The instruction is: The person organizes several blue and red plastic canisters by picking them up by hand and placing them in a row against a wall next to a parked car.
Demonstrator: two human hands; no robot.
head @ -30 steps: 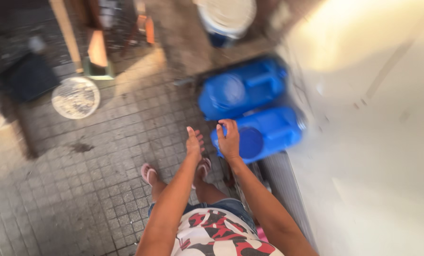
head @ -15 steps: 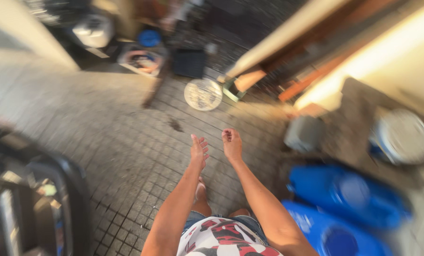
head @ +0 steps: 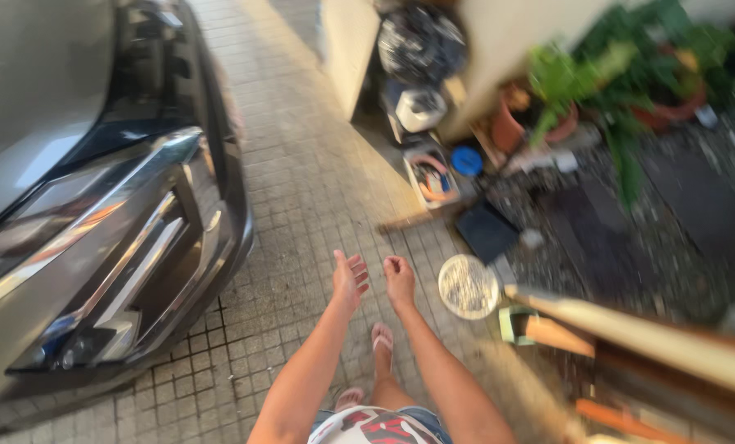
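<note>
Both arms are stretched out ahead of the body, forearms nearly side by side, and both hands are empty. The left hand (head: 349,278) is held edge-up with the fingers loosely spread and the thumb lifted, palm turned inward toward its partner. The right hand (head: 399,278), just beside it but not touching, has its fingers curled in toward the palm in a loose half-fist, gripping nothing.

Nearest thing to the right hand is a round pale lid (head: 468,286) lying flat on the tiled floor (head: 301,189), just off to that hand's outer side. Beyond the lid, further to the right, long wooden planks (head: 630,329) run across, with a small green-edged box (head: 511,325) at their near end. Ahead of the hands and off to the right sit a dark flat mat (head: 486,231), a tray of hoses (head: 431,174) and blurred potted plants (head: 598,74). Well off to the left of the left hand looms the front of a grey car (head: 96,222). Below the hands, a sandalled foot (head: 381,339) is planted on the tiles.
</note>
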